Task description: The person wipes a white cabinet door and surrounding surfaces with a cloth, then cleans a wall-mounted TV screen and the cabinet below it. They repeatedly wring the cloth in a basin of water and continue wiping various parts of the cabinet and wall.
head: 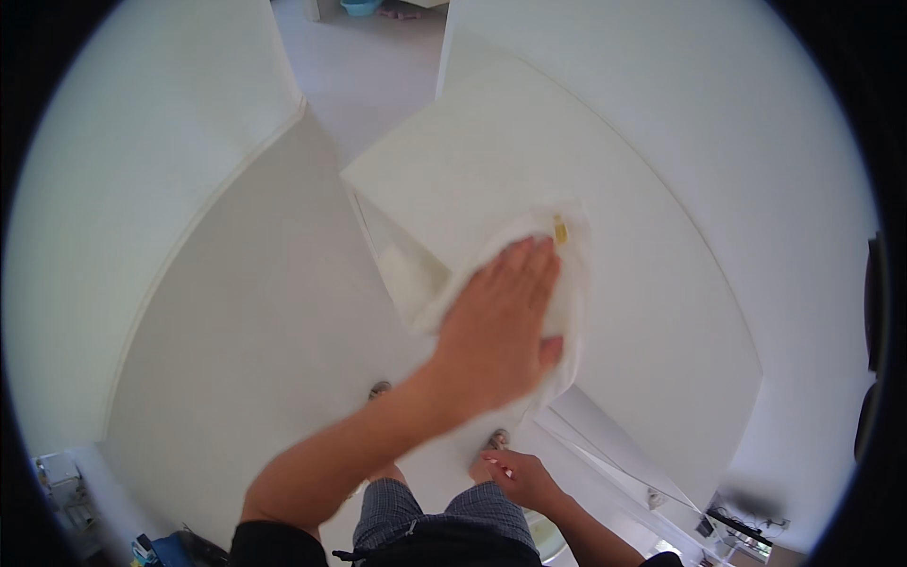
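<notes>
My left hand [499,333] lies flat on a white cloth [567,298], pressing it against a white flat-topped piece of furniture [602,177]. A small yellow tag or patch [560,229] shows on the cloth just past my fingertips. Part of the cloth hangs over the near left edge, and its middle is hidden under my palm. Lower down, in front of my right thigh, my right hand [523,478] is loosely curled, with nothing visible in it. It is apart from the cloth and the furniture.
White walls [134,212] rise on both sides, and a doorway floor [368,71] lies ahead with a light blue basin [361,6] beyond. A black device with cables [740,528] sits at lower right. Dark objects [875,305] edge the right. A blue item [166,549] is at lower left.
</notes>
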Motion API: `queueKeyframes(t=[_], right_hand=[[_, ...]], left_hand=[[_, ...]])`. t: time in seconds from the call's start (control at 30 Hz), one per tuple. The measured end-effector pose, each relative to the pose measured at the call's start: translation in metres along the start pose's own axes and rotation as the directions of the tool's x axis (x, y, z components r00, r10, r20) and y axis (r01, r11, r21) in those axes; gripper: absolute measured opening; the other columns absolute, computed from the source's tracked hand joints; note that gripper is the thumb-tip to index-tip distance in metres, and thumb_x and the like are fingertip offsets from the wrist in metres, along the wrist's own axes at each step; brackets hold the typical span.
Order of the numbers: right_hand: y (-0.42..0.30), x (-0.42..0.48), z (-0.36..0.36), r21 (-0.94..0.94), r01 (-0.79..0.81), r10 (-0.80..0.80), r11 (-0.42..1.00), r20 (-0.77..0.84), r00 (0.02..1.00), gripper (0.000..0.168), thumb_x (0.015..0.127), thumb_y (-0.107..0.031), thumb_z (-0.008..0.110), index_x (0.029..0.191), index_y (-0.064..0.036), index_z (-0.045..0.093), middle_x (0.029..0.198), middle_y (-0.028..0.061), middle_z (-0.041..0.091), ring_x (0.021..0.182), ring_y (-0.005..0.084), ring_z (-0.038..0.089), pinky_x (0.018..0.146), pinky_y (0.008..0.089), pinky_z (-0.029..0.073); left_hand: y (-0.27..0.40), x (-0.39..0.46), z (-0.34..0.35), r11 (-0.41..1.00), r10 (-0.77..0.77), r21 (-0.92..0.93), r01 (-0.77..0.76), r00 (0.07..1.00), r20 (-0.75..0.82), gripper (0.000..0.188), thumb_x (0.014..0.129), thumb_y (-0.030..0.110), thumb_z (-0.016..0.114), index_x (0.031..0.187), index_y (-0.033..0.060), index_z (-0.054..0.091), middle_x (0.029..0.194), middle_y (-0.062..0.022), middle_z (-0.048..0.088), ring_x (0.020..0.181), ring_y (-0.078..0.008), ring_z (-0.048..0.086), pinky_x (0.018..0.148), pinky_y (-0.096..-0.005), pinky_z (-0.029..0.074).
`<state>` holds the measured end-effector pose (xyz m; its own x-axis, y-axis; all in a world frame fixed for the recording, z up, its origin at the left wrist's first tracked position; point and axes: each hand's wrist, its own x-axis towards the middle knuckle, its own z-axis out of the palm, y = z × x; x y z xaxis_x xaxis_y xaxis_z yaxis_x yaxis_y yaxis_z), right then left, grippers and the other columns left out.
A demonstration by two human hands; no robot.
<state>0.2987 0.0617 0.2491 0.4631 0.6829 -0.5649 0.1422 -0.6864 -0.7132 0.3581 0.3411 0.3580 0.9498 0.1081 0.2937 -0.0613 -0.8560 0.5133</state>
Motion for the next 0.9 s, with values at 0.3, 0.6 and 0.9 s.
queueKeyframes(t=[0.3, 0.6, 0.9], right_hand=[[0.044, -0.026, -0.003, 0.109, 0.053, -0.028, 0.993, -0.218, 0.976, 0.027, 0.096, -0.016, 0.064, 0.119, -0.005, 0.073, 0.103, 0.0163, 0.076, 0.088, 0.0299, 0.075, 0.081, 0.0380, 0.059], [0.106, -0.049, -0.009, 0.188, 0.020, 0.030, 0.982, -0.259, 0.965, 0.025, 0.095, -0.013, 0.067, 0.117, -0.002, 0.072, 0.095, 0.0190, 0.076, 0.084, 0.0310, 0.076, 0.077, 0.0372, 0.060], [0.165, -0.041, 0.037, 0.307, -0.022, 0.141, 0.951, -0.369, 0.919, 0.025, 0.097, -0.011, 0.066, 0.118, -0.001, 0.073, 0.106, 0.0165, 0.077, 0.088, 0.0242, 0.074, 0.076, 0.0358, 0.058]], left_hand=[[-0.147, 0.160, -0.027, 0.842, -0.249, 0.465, 0.274, 0.962, -0.116, 0.083, 0.099, 0.050, 0.047, 0.157, -0.0083, 0.033, 0.165, -0.0233, 0.033, 0.154, -0.0394, 0.029, 0.126, -0.0509, 0.021], [-0.058, 0.027, 0.018, 0.875, -0.149, 0.477, 0.081, 0.983, 0.107, 0.087, 0.091, 0.035, 0.065, 0.158, -0.0072, 0.028, 0.165, -0.0261, 0.028, 0.153, -0.0493, 0.022, 0.125, -0.0608, 0.018], [-0.162, 0.104, 0.044, 0.777, -0.321, 0.551, 0.305, 0.944, -0.070, 0.084, 0.095, 0.043, 0.054, 0.157, -0.0094, 0.030, 0.167, -0.0263, 0.028, 0.155, -0.0433, 0.026, 0.126, -0.0532, 0.021]])
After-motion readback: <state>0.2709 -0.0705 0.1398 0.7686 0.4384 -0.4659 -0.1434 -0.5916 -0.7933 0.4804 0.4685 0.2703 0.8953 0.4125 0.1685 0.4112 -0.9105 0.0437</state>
